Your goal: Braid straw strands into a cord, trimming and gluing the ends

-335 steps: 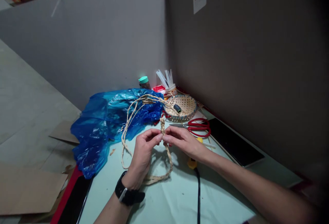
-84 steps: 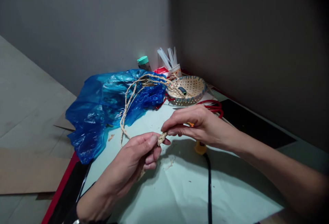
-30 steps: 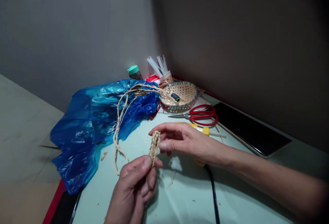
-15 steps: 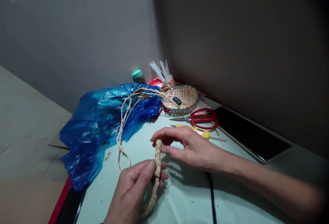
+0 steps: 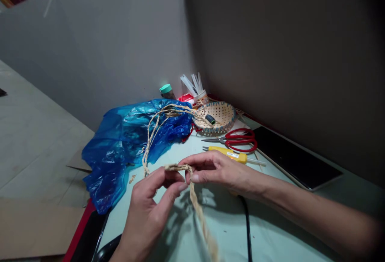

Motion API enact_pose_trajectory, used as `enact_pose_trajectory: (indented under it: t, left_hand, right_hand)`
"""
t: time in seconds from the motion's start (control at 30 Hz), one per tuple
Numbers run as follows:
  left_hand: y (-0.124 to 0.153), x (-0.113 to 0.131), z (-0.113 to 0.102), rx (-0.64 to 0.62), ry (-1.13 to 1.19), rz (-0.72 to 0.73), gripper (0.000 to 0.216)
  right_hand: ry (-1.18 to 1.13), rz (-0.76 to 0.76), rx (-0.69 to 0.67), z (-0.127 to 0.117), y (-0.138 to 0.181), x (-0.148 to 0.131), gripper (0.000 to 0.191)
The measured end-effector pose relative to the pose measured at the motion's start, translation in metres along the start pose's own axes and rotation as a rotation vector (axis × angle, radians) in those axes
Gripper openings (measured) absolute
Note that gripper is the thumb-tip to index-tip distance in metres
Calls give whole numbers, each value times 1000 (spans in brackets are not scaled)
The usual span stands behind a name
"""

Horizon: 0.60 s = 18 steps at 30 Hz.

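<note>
Grasping the braided cord (image 5: 197, 206) in the right grip (image 5: 218, 169) at six o'clock over the bench (image 5: 228, 230), touching it with the left grip (image 5: 150, 204), too hidden to tell whether clenched, with red-handled scissors (image 5: 229, 140) toward two o'clock.

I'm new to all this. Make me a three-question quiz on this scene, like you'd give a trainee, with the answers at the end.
1. Multiple choice: what colour are the handles of the scissors?
A) blue
B) red
C) green

2. True or false: the right hand is holding the scissors.

3. Fill in the blank: the dark spool rests in the shallow woven ____.

Key:
1. B
2. False; it pinches a straw-coloured braid, while the scissors lie on the table.
3. basket
</note>
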<state>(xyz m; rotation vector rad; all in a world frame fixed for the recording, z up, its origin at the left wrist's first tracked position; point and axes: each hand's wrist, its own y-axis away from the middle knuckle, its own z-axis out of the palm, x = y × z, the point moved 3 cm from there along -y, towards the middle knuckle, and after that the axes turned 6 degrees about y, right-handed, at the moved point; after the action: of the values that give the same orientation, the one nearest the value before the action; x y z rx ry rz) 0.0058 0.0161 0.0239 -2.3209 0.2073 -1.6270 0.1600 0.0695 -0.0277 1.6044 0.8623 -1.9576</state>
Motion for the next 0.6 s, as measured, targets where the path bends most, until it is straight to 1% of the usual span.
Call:
enact_pose_trajectory:
  t: [0.1, 0.2, 0.27, 0.37, 0.47, 0.5, 0.53, 0.6]
  left_hand:
    - [-10, -8, 0, -45, -4, -37, 10]
    - [-16, -19, 1, -6, 12, -59, 12]
    - [-16, -26, 4, 17, -1, -61, 10]
    - [-14, -33, 9, -42, -32, -63, 5]
    - [-12, -38, 9, -75, -5, -147, 5]
    - [-11, -40, 8, -77, 33, -192, 7]
    - [-10, -41, 8, -78, 84, -231, 9]
    - [-8, -44, 8, -89, 194, -279, 12]
  right_hand:
    - [-49, 15, -57, 6, 0, 0, 32]
    - [-56, 45, -85, 12, -1, 2, 29]
    - [21, 78, -71, 14, -1, 7, 25]
    - [146, 105, -53, 14, 0, 14, 21]
    - [246, 133, -86, 13, 2, 14, 18]
    - [322, 134, -76, 12, 2, 12, 18]
    - [420, 128, -38, 10, 2, 9, 22]
    - [634, 91, 113, 4, 2, 1, 33]
